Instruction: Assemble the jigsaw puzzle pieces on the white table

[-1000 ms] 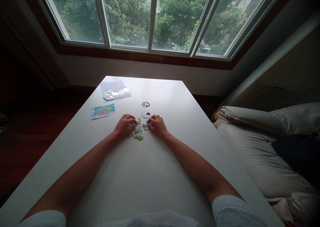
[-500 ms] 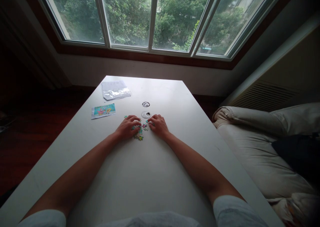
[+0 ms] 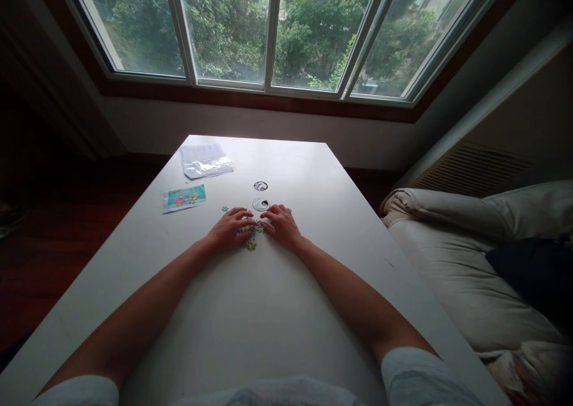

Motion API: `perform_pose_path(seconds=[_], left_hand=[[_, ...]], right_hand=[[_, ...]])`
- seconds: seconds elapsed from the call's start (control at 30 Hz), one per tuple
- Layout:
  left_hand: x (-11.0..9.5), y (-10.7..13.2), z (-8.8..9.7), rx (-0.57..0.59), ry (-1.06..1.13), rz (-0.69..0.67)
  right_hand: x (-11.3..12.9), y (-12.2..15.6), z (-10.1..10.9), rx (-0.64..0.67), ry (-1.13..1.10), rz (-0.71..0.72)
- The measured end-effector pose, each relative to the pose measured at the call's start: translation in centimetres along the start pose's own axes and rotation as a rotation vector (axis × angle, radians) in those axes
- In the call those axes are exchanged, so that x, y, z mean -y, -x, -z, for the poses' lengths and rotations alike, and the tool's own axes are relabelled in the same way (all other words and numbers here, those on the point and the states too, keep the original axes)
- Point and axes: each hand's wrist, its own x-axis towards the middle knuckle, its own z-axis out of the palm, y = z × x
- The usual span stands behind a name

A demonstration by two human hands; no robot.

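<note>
My left hand (image 3: 230, 229) rests over a small heap of colourful jigsaw puzzle pieces (image 3: 250, 246), its fingers spread and slightly bent. From the other side my right hand (image 3: 282, 227) reaches over the same heap, fingers apart and curved. Its fingertips come close to those of the left hand, with several pieces visible in the gap. Part of the heap is hidden under both hands. One loose piece (image 3: 225, 209) lies just beyond the left hand.
Past my hands lie two round stickers or discs (image 3: 261, 204) on the white table (image 3: 268, 310). At the left are a cartoon picture card (image 3: 184, 199) and a clear plastic bag (image 3: 208, 162). A sofa (image 3: 452, 263) stands right of the table, and a window fills the far wall.
My right hand has shifted slightly left, towards my left hand, narrowing the gap over the pieces. The left hand has barely moved; fewer pieces show between them.
</note>
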Motion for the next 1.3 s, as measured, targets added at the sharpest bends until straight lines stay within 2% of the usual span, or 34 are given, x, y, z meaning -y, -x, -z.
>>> perform_pose_path(seconds=[0.13, 0.33, 0.53, 0.7, 0.8, 1.03, 1.3], left_hand=[[0.21, 0.07, -0.25, 0.015, 0.007, -0.011], [0.34, 0.08, -0.45, 0.028, 0.029, -0.013], [0.25, 0.14, -0.27, 0.036, 0.027, -0.035], [0.19, 0.08, -0.13, 0.031, 0.053, -0.043], [0.31, 0.06, -0.25, 0.001, 0.035, -0.003], [0.65, 0.15, -0.35, -0.078, 0.015, 0.083], [0.89, 0.14, -0.22, -0.125, 0.004, 0.131]], right_hand=[[0.21, -0.09, -0.22, 0.016, 0.007, -0.010], [-0.24, -0.19, -0.09, -0.039, 0.031, -0.138], [0.01, -0.13, -0.07, 0.011, -0.005, -0.004], [-0.20, -0.21, -0.10, -0.012, 0.058, -0.076], [-0.31, -0.20, -0.02, -0.031, 0.050, -0.082], [0.38, -0.05, -0.04, 0.050, -0.009, 0.086], [-0.47, -0.17, -0.07, 0.001, 0.069, -0.088]])
